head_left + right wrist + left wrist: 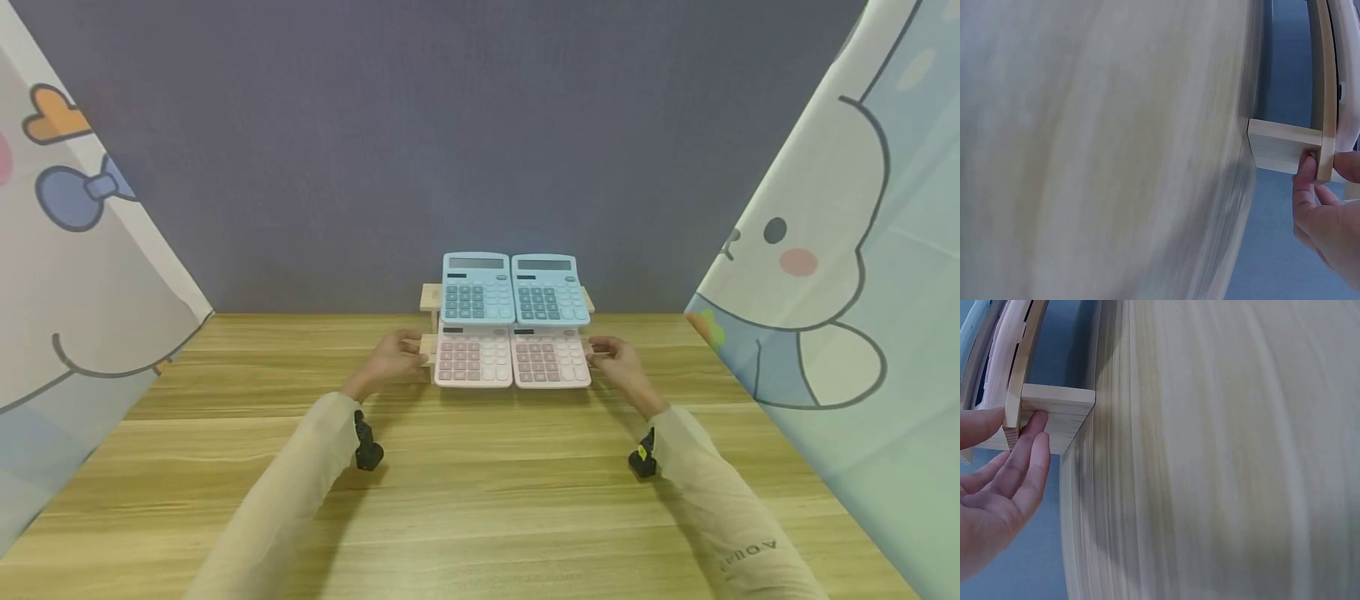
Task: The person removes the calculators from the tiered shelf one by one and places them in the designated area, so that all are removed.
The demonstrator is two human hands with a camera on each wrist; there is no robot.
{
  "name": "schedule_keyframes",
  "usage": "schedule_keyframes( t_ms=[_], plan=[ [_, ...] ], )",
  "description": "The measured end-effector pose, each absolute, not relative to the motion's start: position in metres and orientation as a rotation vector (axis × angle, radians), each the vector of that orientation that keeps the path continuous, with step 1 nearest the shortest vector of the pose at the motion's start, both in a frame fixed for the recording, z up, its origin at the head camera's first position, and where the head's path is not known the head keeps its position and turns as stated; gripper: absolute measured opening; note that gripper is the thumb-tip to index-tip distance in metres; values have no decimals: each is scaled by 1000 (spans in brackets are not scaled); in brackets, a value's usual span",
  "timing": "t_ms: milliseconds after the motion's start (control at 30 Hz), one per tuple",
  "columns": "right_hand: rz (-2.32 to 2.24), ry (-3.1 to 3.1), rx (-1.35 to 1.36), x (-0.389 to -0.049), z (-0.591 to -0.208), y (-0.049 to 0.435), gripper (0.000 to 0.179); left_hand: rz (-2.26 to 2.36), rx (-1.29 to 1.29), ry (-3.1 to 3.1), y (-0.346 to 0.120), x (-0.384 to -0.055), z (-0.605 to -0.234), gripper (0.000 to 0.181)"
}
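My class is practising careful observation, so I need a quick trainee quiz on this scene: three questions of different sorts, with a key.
1. What colour are the calculators on the wooden upper shelf?
A) pink
B) blue
C) green

2. True or false: the left hand is gripping a pink calculator.

3. Fill the gap: the right hand pinches the end of the ____ shelf.

Key:
1. B.
2. False; it pinches the end of the lower shelf.
3. lower.
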State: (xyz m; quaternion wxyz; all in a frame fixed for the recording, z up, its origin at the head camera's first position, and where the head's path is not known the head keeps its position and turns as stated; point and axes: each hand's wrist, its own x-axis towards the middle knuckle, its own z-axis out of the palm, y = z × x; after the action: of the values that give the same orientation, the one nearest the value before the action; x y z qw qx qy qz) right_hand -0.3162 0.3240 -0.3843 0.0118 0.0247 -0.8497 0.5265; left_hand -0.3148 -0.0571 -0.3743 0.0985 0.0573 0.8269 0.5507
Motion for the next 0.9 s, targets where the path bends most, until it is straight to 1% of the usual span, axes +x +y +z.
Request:
schedule_keyframes(
  t_ms=[400,567,667,767,900],
  plan=[
    [1644,-2615,66,-319,-389,327,42,1596,165,2430,-58,-318,-376,55],
    [1659,-2605,53,-329,-401,332,44,1587,198,2434,-60,-316,-374,56],
    [1672,-2607,56,-327,-399,331,43,1574,211,2433,-61,-316,-373,56],
    [1665,-2623,50,-318,-387,326,42,1579,219,2424,-60,-316,-373,57],
    [1663,-2620,49,-317,-384,325,41,1587,215,2422,-59,-318,-374,56]
  ],
)
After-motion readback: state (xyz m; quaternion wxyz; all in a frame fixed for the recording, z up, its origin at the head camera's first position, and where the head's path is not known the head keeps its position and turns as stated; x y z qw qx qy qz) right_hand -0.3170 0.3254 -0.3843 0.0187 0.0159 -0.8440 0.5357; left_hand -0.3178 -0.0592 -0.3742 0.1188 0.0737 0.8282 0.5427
